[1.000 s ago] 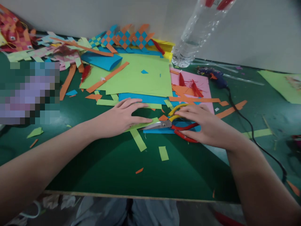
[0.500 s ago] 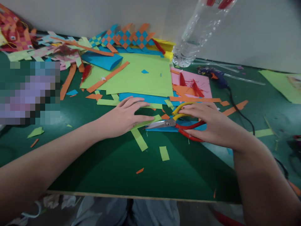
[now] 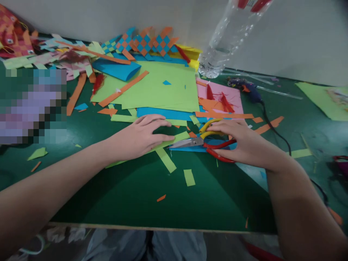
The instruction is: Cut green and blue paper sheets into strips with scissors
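Note:
My left hand (image 3: pixel 138 137) lies flat with fingers stretched out on a long light-green paper strip (image 3: pixel 178 137), pinning it to the green table (image 3: pixel 130 195). My right hand (image 3: pixel 244 143) is curled over the red handles of a pair of scissors (image 3: pixel 187 142). The steel blades point left and meet the strip's right end, over a blue paper piece (image 3: pixel 185 149). A yellow-handled tool (image 3: pixel 208 125) lies just behind the red handles, under my right fingertips.
Large light-green (image 3: pixel 160 88), blue and pink (image 3: pixel 231 96) sheets lie behind my hands, with woven paper pieces (image 3: pixel 146 41) at the wall. A clear plastic bottle (image 3: pixel 220 47) stands at the back. A glue gun (image 3: pixel 250 88) and its black cord (image 3: pixel 274 132) lie right. Cut strips (image 3: pixel 167 160) litter the front.
The green strip has slid left under my left hand, its end now showing below my wrist. The scissors and my right hand have shifted slightly to the right.

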{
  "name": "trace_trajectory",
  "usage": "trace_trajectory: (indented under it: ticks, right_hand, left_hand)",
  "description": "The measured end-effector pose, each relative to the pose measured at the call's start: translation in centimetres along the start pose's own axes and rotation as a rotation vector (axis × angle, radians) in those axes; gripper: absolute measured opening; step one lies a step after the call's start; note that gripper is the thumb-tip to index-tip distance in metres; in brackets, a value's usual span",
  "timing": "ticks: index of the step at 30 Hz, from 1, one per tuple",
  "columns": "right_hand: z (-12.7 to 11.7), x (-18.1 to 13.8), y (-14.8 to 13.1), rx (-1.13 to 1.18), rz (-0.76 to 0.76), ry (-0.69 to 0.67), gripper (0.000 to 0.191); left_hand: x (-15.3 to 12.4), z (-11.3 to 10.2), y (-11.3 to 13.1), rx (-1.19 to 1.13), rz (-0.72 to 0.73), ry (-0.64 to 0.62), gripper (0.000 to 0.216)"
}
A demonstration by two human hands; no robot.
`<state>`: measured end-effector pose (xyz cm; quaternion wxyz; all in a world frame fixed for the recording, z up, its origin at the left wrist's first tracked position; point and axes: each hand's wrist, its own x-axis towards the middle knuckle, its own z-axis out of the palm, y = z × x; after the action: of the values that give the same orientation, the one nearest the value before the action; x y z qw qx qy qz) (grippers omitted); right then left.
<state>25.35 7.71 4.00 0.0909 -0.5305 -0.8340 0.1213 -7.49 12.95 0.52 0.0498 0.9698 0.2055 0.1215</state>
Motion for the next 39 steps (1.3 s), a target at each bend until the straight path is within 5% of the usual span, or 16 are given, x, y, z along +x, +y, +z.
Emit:
trace_trajectory:
  ticks: [12,39]
  right_hand:
    - [0.7,0.0,0.4,0.006,-0.118,0.020,0.041]
    - [1.4,0.3,-2.0,-0.026,-0.190,-0.009,0.036]
  left_hand:
    - [-0.1,0.2,0.1,0.053,-0.058,-0.075,0.059]
    - [-0.1,0.0,0.1,0.046,-0.063,-0.110,0.051]
